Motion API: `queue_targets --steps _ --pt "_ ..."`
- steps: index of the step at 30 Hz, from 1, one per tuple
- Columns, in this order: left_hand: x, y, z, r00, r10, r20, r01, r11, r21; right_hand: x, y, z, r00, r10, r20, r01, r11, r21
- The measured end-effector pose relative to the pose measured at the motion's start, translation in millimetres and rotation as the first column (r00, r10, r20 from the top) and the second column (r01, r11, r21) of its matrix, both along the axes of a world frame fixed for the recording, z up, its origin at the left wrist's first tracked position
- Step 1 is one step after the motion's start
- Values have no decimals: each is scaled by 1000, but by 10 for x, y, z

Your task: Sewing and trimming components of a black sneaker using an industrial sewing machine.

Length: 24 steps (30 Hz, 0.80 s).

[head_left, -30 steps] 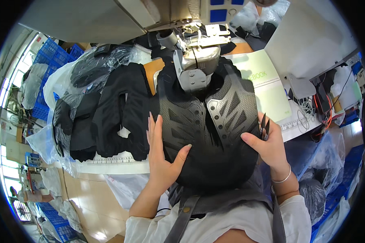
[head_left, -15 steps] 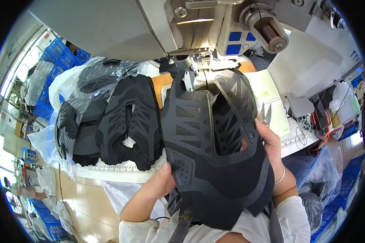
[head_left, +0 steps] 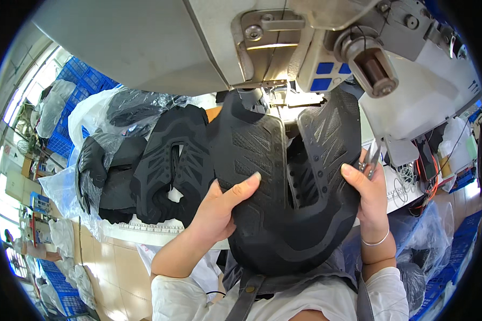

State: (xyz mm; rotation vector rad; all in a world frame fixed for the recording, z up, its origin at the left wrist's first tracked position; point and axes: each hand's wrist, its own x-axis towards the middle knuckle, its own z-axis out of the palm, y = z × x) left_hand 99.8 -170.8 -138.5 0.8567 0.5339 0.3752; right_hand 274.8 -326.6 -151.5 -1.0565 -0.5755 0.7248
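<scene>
A black shoe upper (head_left: 292, 235) with textured side panels and a long throat slot is held up in front of me, below the sewing machine head (head_left: 273, 48). My left hand (head_left: 225, 206) grips its left side, thumb flat on top and the other fingers underneath. On the opposite side my right hand (head_left: 370, 187) pinches the upper near the slot. Small metal thread snips (head_left: 370, 160) also stick out of my right hand. The upper's far end covers most of the lit needle area.
More black shoe uppers (head_left: 171, 166) lie to the left on the white table, beside clear plastic bags (head_left: 85, 115). A thread spool (head_left: 377, 75) sits at the machine's upper right. Blue crates (head_left: 80, 75) stand beyond. Loose cable (head_left: 407, 176) hangs at the right.
The shoe upper has been lifted closer and turned flatter, its toe edge now curled under. My left hand has shifted up onto its top, and the right hand has moved slightly right.
</scene>
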Motion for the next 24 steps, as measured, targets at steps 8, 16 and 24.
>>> queue_targets --steps 8,16,24 --pt "203 136 87 982 131 138 -156 969 190 -54 193 -3 964 -107 -241 139 983 118" --pt "246 189 223 987 78 139 -123 927 354 -62 244 18 984 -48 -172 89 967 238" --pt "228 164 150 989 100 105 -137 889 436 -27 179 -50 993 -74 -87 88 983 161"
